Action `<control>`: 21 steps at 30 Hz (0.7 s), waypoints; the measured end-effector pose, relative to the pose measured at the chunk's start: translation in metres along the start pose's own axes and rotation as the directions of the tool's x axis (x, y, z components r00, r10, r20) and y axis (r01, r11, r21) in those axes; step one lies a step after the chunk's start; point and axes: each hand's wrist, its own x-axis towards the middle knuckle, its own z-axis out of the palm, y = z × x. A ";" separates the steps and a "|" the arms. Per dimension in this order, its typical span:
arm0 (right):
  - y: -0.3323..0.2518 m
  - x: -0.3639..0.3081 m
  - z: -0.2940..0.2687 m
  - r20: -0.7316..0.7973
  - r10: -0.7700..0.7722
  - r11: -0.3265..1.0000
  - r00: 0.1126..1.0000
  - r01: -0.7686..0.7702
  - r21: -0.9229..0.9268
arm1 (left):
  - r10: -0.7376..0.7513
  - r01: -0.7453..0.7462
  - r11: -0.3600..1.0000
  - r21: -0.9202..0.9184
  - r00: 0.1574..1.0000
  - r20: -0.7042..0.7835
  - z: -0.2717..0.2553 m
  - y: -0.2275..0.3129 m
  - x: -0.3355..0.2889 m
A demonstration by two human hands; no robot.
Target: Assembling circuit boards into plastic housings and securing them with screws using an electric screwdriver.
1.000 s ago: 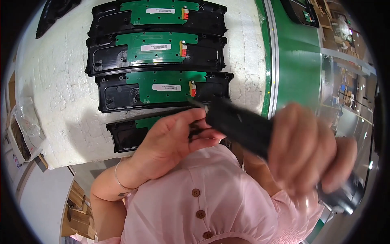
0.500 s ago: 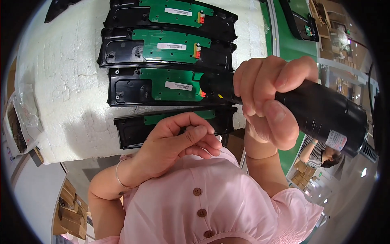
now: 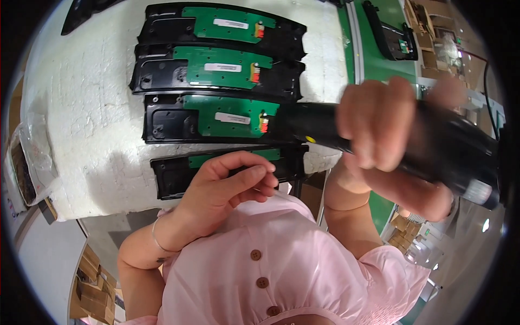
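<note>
My right hand, smeared by motion, is wrapped round a thick black electric screwdriver. Its front end lies over the right part of the third black plastic panel, hiding that area and the bit. A green circuit board with a white label and a red-and-yellow connector sits in that panel. My left hand is curled, thumb and fingertips together, above the nearest panel; what they hold, if anything, is hidden. That panel also carries a green board, partly covered by the hand.
Two more panels with boards, a middle one and a far one, lie in the row on a white foam-like surface. Another black part rests on the green table at right. A plastic bag is at left.
My right hand has moved right with the screwdriver, baring the red-and-yellow connector on the third panel. My left hand has shifted slightly left, still curled.
</note>
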 end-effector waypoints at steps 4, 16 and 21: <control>-0.037 0.005 -0.023 0.158 0.052 0.989 0.986 -0.073 0.130 | -0.003 0.004 1.000 0.027 1.000 -0.017 -0.001 0.001 0.001; -0.035 -0.015 -0.030 -0.041 -0.024 0.999 0.999 0.022 -0.029 | -0.033 0.033 0.999 0.010 0.999 0.016 -0.001 -0.002 0.002; -0.010 -0.020 -0.045 -0.059 -0.055 0.994 0.997 0.048 -0.103 | -0.038 0.038 0.999 0.007 0.999 0.008 0.004 -0.004 0.004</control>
